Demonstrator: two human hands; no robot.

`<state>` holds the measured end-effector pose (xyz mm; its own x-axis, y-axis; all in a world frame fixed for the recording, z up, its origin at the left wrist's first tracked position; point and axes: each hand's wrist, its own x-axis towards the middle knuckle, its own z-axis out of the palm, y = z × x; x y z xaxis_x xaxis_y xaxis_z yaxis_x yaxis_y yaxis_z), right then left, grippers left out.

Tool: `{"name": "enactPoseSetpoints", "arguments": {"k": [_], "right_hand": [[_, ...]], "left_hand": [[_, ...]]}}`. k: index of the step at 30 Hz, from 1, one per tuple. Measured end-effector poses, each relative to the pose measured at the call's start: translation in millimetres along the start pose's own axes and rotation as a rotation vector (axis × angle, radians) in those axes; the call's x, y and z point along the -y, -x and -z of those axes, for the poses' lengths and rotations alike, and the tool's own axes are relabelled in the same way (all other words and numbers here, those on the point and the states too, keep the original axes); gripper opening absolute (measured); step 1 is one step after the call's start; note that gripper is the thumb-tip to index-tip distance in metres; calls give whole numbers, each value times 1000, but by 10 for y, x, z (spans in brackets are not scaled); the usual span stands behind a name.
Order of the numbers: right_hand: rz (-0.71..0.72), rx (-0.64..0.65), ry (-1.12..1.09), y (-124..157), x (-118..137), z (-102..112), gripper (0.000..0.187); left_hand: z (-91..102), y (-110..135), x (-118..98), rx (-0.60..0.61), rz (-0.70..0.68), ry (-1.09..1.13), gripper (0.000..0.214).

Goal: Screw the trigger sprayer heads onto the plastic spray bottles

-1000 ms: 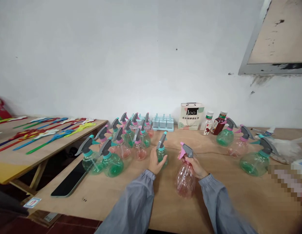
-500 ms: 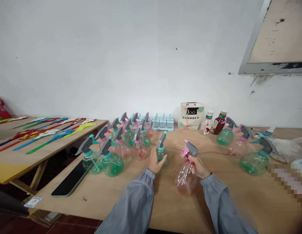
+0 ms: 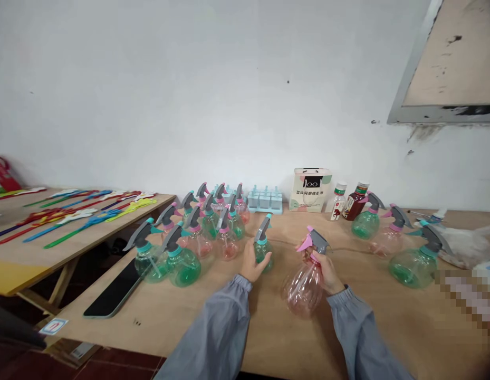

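Pink spray bottle (image 3: pixel 304 287) is seen from the head camera low in the middle of the wooden bench (image 3: pixel 268 327), tilted so that its clear rosy body lies toward the person and its grey head with the pink nozzle leans up and away, nozzle to the left; whether its base rests on the bench or hangs just above it cannot be told. The right grip (image 3: pixel 327 272), a bare hand out of a grey sleeve, is closed around the neck of this bottle just under the trigger. Just to the left, the left grip (image 3: pixel 250 264) is wrapped around the side of a small green spray bottle (image 3: pixel 265 249), which stands upright on the bench with its grey and teal head above the fingers. The two bottles are near each other but apart. Farther left stands a tight cluster of spray bottles (image 3: pixel 205 232), green and pink mixed, all upright. A dark flat phone (image 3: pixel 114 293) lies at the bench's left edge beside them. On the right stand three more spray bottles (image 3: pixel 414 264), well apart from the hands. Along the white wall are a pale blue ice-pop mould (image 3: pixel 264 199), a small paper bag (image 3: pixel 310 190) and two drink bottles (image 3: pixel 337 200). A second bench (image 3: pixel 15 264) on the left carries rows of coloured strips (image 3: pixel 70 216).
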<state>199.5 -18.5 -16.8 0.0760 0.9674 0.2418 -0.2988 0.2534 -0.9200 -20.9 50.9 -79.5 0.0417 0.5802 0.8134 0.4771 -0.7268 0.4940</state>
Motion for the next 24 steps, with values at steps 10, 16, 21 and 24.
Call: {"name": "enactPoseSetpoints", "arguments": {"k": [10, 16, 21, 24], "right_hand": [[292, -279, 503, 286, 302, 732, 42], [450, -389, 840, 634, 504, 1307, 41], [369, -421, 841, 698, 442, 1610, 49], [390, -483, 873, 739, 415, 1632, 59]], "left_hand": [[27, -23, -9, 35, 38, 43, 50], [42, -38, -23, 54, 46, 50, 50], [44, -44, -31, 57, 44, 59, 50], [48, -43, -34, 61, 39, 58, 51]]}}
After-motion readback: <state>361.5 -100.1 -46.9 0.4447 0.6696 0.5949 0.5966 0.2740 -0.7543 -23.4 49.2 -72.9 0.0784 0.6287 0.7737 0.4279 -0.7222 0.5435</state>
